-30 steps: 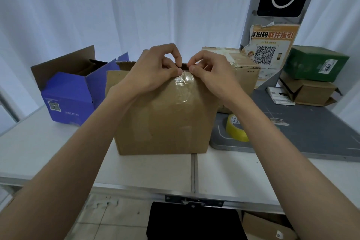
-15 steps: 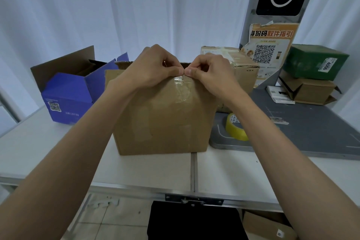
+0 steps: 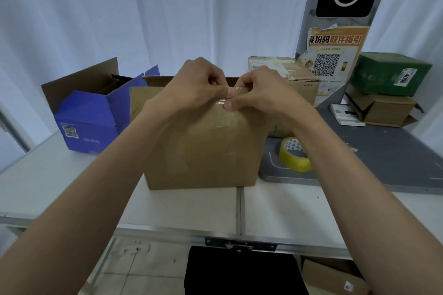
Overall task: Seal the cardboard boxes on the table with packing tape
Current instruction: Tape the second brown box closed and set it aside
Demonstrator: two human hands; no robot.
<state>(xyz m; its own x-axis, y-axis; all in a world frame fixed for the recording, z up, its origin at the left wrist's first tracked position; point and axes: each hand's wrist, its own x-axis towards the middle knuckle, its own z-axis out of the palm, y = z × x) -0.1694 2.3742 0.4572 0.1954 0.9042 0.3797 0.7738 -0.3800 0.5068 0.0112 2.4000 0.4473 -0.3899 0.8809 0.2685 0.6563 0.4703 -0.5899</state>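
L hand (image 3: 196, 90) & R hand (image 3: 261, 93) grips both pinched on tape strip (image 3: 231, 103) at brown box (image 3: 203, 151) top edge

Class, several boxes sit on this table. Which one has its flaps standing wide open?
The blue box at the far left. Its flaps stand up, while the green box at the right is closed.

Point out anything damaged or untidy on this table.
The poster behind the boxes has torn, curling edges. The brown box at the back wears crumpled, peeling tape. The blue box stands open, flaps up.
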